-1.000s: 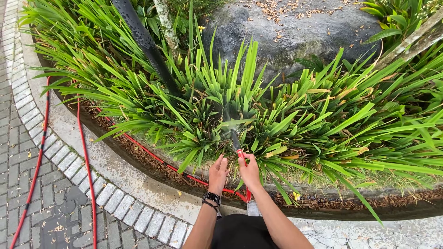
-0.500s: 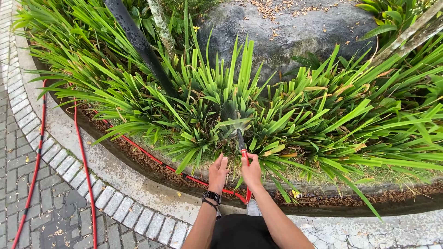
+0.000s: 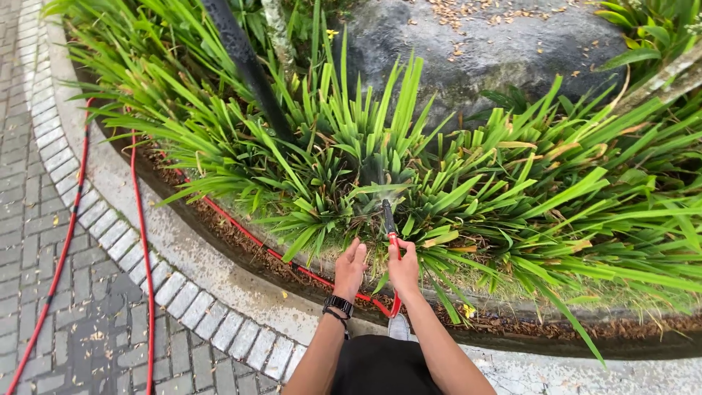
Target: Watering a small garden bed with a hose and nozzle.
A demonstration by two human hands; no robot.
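My right hand (image 3: 403,268) grips a red hose with a dark nozzle (image 3: 388,218) that points into the green strap-leaved plants (image 3: 351,161), and a fine spray leaves its tip. My left hand (image 3: 349,269) hovers beside it with fingers apart and holds nothing; a black watch sits on that wrist. The red hose (image 3: 241,232) runs from my right hand along the edge of the planting bed to the left.
A large grey boulder (image 3: 468,51) lies behind the plants, and a dark pole (image 3: 248,66) rises at the upper left. A curved concrete kerb with a pale brick border (image 3: 139,249) separates the bed from grey paving (image 3: 44,292), where more red hose (image 3: 142,241) lies.
The view has shifted slightly, so the scene sits further right in the frame. Both hands and the nozzle keep their pose and the spray continues.
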